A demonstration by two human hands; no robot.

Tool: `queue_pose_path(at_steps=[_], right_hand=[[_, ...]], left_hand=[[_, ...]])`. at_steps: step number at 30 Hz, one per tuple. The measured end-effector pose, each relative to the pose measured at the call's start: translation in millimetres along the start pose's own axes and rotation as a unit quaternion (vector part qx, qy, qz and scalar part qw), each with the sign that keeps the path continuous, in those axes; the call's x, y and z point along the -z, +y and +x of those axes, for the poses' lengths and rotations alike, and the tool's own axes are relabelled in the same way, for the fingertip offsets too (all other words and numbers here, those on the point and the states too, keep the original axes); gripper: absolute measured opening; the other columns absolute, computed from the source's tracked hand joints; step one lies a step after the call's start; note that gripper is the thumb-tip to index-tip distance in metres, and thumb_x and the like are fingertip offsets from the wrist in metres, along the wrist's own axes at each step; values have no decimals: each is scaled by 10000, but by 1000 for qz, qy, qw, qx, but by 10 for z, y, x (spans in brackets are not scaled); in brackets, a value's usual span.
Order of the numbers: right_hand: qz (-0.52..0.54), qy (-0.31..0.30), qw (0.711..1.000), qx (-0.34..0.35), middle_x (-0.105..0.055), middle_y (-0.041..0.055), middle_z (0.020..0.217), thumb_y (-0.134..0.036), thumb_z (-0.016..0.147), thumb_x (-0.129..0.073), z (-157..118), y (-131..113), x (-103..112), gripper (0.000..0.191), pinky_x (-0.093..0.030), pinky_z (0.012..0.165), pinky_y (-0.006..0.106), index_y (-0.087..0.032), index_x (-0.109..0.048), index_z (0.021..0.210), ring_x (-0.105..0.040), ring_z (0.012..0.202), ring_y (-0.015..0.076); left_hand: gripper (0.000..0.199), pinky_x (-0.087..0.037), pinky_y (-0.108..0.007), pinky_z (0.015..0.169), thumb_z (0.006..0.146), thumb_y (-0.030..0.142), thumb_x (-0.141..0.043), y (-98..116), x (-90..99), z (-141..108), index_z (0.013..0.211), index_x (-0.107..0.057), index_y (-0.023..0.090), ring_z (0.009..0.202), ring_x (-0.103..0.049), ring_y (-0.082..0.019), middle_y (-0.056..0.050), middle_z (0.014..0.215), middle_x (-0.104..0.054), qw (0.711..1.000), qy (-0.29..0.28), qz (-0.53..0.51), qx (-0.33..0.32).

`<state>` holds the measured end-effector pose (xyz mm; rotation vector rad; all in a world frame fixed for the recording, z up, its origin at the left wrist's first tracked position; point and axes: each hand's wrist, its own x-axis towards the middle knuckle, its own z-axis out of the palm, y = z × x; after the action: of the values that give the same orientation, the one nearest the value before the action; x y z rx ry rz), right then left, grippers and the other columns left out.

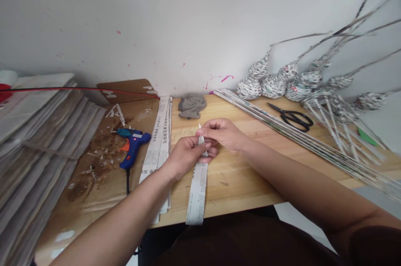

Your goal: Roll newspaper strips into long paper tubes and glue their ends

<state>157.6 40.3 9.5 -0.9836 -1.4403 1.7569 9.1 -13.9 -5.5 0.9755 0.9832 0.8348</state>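
Observation:
A newspaper strip [198, 197] runs from my fingers down toward me, its lower end hanging past the table edge. My left hand [188, 153] is closed on the strip, thumb pressed over the folded or rolled part. Just above, my right hand [223, 133] pinches the strip's narrow far end, where a thin pointed tip sticks up. Both hands are close together over the wooden table [244, 174]. To the left of them lies a stack of flat newspaper strips [156, 149].
A blue glue gun [134, 149] rests on stained cardboard, left. Newspaper bundles [46, 145] stand at far left. Behind my hands lies a grey cloth [191, 105]. On the right are long paper rods [282, 130], black scissors [293, 117] and several woven paper gourds [274, 86].

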Motion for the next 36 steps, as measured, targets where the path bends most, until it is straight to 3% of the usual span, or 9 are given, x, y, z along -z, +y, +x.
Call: queue_pose_path(at_steps=[6, 11, 14, 19, 25, 31, 36], right_hand=[[34, 10, 999, -14, -469, -88, 418, -447, 659, -760, -4, 29, -52, 374, -262, 290, 165, -173, -505, 660, -343, 302, 40], [-14, -68, 998, 4, -534, -62, 479, -417, 726, -711, 18, 7, 21, 289, -320, 332, 174, -153, -599, 759, -405, 347, 50], [-37, -48, 998, 8, -554, -49, 505, -381, 715, -723, 24, 6, 56, 265, -334, 354, 171, -137, -630, 758, -436, 379, 50], [20, -32, 999, -8, -492, -73, 456, -402, 687, -745, 13, 26, 22, 309, -311, 324, 169, -148, -570, 712, -411, 351, 52], [40, -7, 999, -5, -461, -89, 434, -399, 646, -782, 5, 13, -15, 359, -256, 308, 153, -160, -515, 657, -342, 336, 28], [-6, -110, 994, -25, -531, -58, 461, -414, 747, -691, 3, 13, 60, 296, -318, 319, 166, -133, -631, 820, -423, 338, 54], [30, -34, 999, -10, -500, -73, 436, -393, 686, -754, 15, 21, 45, 311, -295, 312, 160, -146, -567, 699, -391, 331, 44]], left_hand=[[329, -564, -379, 765, 806, 393, -642, -7, 0, -1, 986, -691, 121, 900, -667, -221, -126, 951, -715, 999, -30, -17, -7], [339, -560, -370, 773, 800, 394, -652, 14, -8, 8, 980, -695, 110, 885, -675, -220, -135, 954, -718, 999, -24, -35, 2], [324, -545, -366, 812, 787, 381, -672, 11, -16, 7, 963, -699, 111, 864, -678, -203, -128, 927, -722, 999, -19, -30, 9], [288, -539, -356, 805, 758, 344, -708, -8, -32, -9, 945, -704, 125, 857, -675, -194, -112, 897, -720, 1000, -5, 2, 27], [309, -530, -390, 842, 813, 357, -647, -28, -25, -13, 1004, -691, 118, 904, -665, -205, -128, 955, -711, 999, -50, -16, 15], [333, -528, -377, 835, 839, 387, -612, -47, 17, 4, 1032, -679, 124, 912, -663, -207, -136, 988, -707, 998, -68, -11, 8], [339, -522, -386, 845, 826, 382, -632, -36, -10, -11, 1030, -668, 114, 921, -657, -209, -124, 958, -709, 998, -62, 12, 15]])
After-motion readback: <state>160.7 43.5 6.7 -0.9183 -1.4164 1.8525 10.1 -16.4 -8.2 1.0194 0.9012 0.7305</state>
